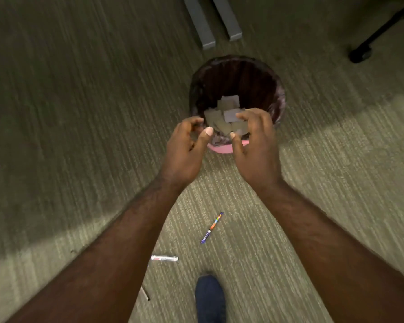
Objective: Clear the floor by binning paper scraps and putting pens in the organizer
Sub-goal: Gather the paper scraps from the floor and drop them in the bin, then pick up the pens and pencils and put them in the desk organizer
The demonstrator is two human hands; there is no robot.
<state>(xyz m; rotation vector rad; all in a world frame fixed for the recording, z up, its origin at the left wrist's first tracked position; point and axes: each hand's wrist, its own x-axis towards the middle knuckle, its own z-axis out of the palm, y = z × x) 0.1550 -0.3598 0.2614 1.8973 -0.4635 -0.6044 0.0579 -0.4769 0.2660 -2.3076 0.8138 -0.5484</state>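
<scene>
A pink bin [221, 149] lined with a dark bag stands on the carpet, and several paper scraps [229, 113] lie inside it. My left hand [187, 150] and my right hand [254, 145] hover over the bin's near rim, fingers curled apart, holding nothing. Behind my hands on the carpet lies a multicoloured pen [211, 227]. A white marker [164, 258] rests further back to the left. A thin dark pen [145, 293] shows partly beside my left forearm.
Two grey furniture legs [208, 24] stand beyond the bin. A black chair base with a castor [360, 53] is at the upper right. My blue shoe [210, 299] is at the bottom centre. Striped green carpet covers the floor.
</scene>
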